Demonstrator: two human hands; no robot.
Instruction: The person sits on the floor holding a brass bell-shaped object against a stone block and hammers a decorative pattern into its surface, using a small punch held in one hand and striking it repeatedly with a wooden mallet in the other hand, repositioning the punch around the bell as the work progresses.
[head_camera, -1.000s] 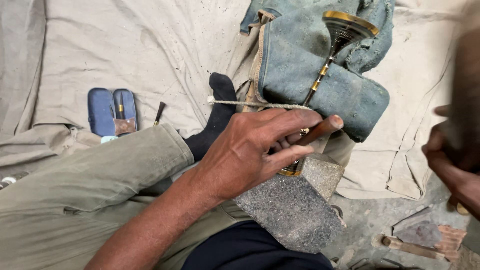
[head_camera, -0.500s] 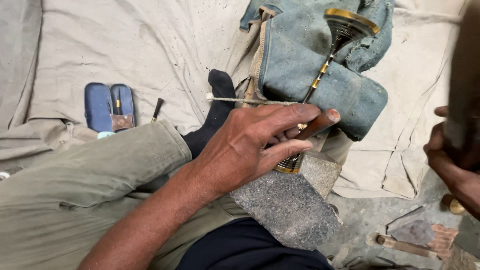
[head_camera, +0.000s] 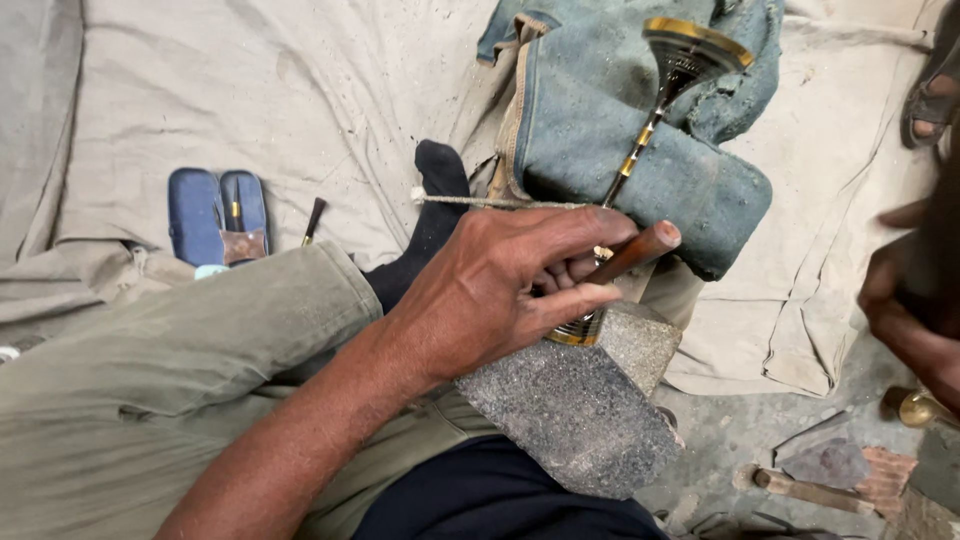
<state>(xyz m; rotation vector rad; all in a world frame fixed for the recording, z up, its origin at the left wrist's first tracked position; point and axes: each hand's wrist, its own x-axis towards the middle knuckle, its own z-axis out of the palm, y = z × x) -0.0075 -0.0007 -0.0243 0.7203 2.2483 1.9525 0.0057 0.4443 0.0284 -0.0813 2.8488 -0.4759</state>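
Note:
My left hand (head_camera: 500, 290) is shut on a wooden-handled tool (head_camera: 640, 250), whose tip is hidden under my fingers. It presses against a brass goblet-shaped piece (head_camera: 690, 50) lying on its side. The piece's slim stem (head_camera: 630, 160) runs over a folded blue cloth (head_camera: 600, 110), and its foot (head_camera: 575, 330) rests on a grey stone block (head_camera: 570, 410). My right hand (head_camera: 905, 310) is at the right edge, blurred, with fingers curled around a dark object (head_camera: 945, 240). A cord (head_camera: 490, 202) stretches from my black-socked foot (head_camera: 435, 200) toward the stem.
A blue open case with small tools (head_camera: 218, 215) and a loose small tool (head_camera: 313, 220) lie on the beige sheet at left. A sandalled foot (head_camera: 935, 95) is at top right. A wooden-handled tool (head_camera: 800, 490) and a brass piece (head_camera: 915, 408) lie on the ground, lower right.
My left hand keeps its hold on the wooden-handled tool with hardly any shift. My right hand stays at the right edge, blurred, and has moved only slightly.

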